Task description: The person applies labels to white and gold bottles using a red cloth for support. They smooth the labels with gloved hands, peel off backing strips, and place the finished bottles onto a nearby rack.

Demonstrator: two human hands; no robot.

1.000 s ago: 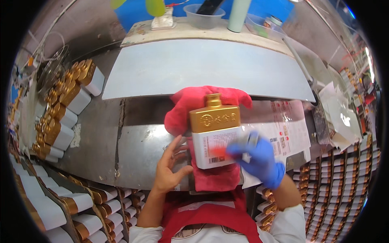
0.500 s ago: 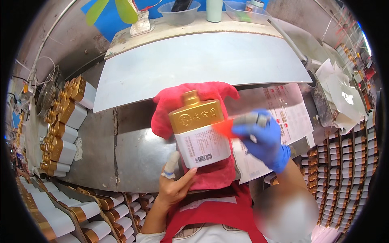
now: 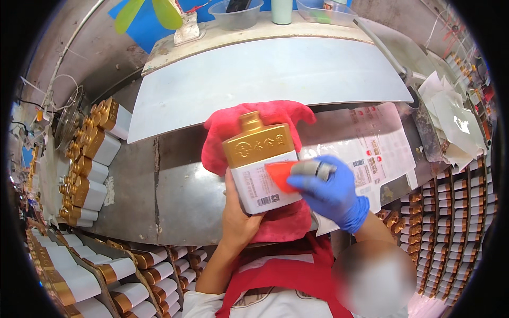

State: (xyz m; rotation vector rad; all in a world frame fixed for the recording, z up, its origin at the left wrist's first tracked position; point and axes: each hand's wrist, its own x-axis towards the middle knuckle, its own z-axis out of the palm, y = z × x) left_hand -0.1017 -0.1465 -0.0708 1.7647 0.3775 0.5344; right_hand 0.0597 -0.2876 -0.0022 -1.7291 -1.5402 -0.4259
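Note:
A flat bottle [image 3: 258,144], gold at the neck and shoulder and white below with a printed face, leans on a bunched red cloth [image 3: 216,146]. My left hand [image 3: 237,220] holds it by the left side and lower corner; some of its fingers are hidden behind the bottle. In a blue glove with grey-white wraps on some fingers, my right hand [image 3: 334,193] grips an orange-red flat scraper [image 3: 281,175]. The scraper's blade lies against the right part of the white printed face.
Printed transfer sheets [image 3: 389,135] lie at right on the metal bench [image 3: 183,196]. Similar bottles [image 3: 87,183] line the left edge, and racks of them [image 3: 440,233] flank me. A pale board [image 3: 270,74] spans the back. Papers [image 3: 450,114] sit in a tray at far right.
My left hand has moved from the bottle's bottom corner up around its left side. The scraper in my right hand has shifted left and slightly down on the white face.

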